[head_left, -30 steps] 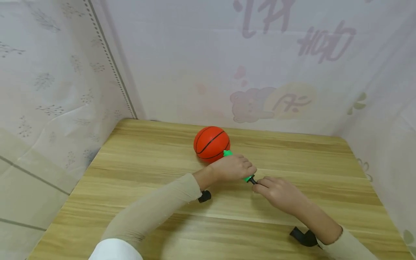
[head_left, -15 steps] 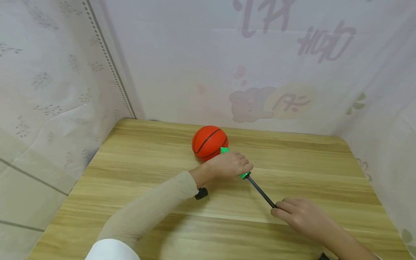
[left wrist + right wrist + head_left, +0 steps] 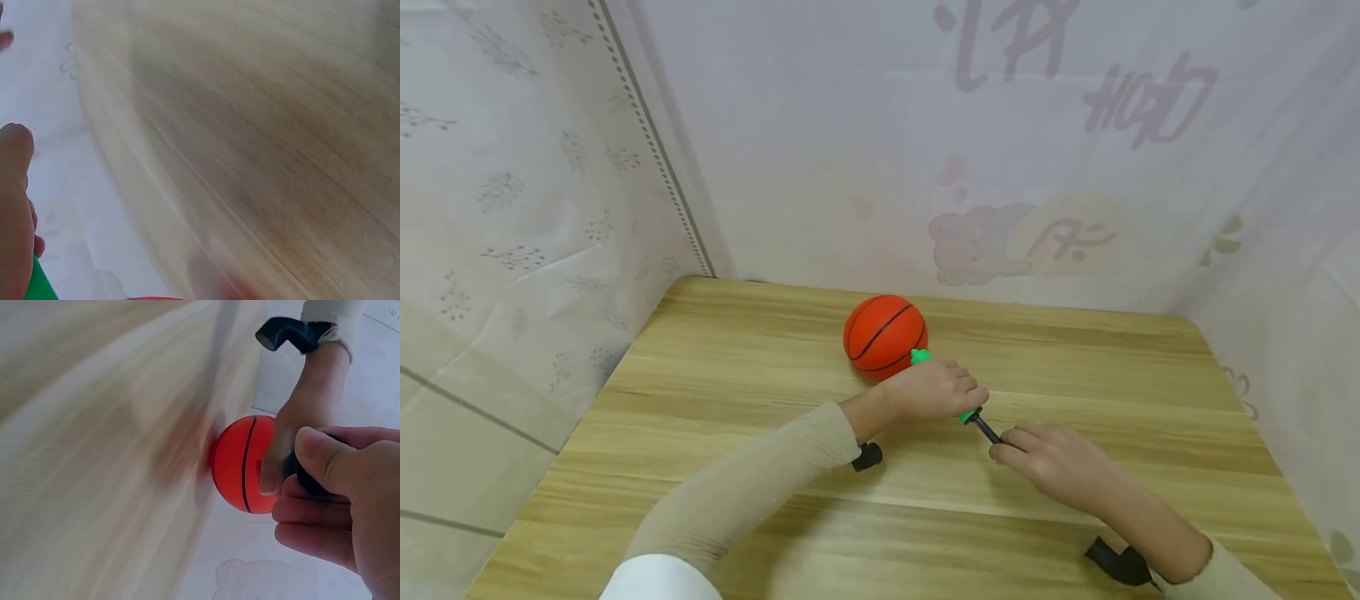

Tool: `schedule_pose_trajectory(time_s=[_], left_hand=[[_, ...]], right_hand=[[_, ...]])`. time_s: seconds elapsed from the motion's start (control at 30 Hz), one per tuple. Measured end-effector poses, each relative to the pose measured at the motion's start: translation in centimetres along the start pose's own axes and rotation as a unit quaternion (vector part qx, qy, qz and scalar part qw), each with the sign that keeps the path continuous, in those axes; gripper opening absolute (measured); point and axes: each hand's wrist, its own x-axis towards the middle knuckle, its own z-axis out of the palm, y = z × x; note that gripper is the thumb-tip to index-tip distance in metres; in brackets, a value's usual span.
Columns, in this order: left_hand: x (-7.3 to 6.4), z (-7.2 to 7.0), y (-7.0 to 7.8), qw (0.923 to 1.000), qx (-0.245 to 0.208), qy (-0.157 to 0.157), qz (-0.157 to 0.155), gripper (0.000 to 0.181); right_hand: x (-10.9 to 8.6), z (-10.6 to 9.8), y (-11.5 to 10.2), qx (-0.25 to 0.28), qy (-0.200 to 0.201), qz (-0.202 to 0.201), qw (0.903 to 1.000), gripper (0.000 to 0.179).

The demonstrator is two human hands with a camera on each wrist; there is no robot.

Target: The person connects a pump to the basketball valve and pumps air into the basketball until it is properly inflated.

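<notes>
An orange-red toy basketball with black lines rests on the wooden table. A green hand pump has its tip end at the ball's right side; whether a needle enters the ball is hidden. My left hand grips the pump's green barrel, covering most of it. From the barrel's near end a short length of black rod sticks out. My right hand holds the pump's black handle, thumb on top and fingers curled beneath in the right wrist view. Only a green sliver of barrel shows in the left wrist view.
Black wrist-worn cameras sit under both forearms. The wooden table reaches back to a pale printed curtain, with similar cloth at left and right.
My right hand drew the rod far out toward the lower right, then pushed it most of the way back in. My left hand and the ball barely shifted.
</notes>
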Motion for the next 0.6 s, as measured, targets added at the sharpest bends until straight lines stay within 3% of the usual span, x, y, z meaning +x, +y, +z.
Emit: schedule_pose_trajectory(time_s=[0.27,0.4,0.6], left_hand=[[0.3,-0.2,0.3,0.9993,-0.022,-0.027,-0.009,0.007],[0.4,0.1,0.3,0.9992,-0.033,-0.021,-0.012,0.007],[0.1,-0.3,-0.1,0.9979,-0.040,-0.049,-0.014,0.008]], right_hand=[[1.0,1.0,1.0,0.000,-0.001,-0.005,1.0000,0.055],[-0.3,0.2,0.3,0.016,0.006,-0.006,0.9998,0.053],[-2.7,-1.3,-1.3,0.031,0.022,-0.006,0.9993,0.047]])
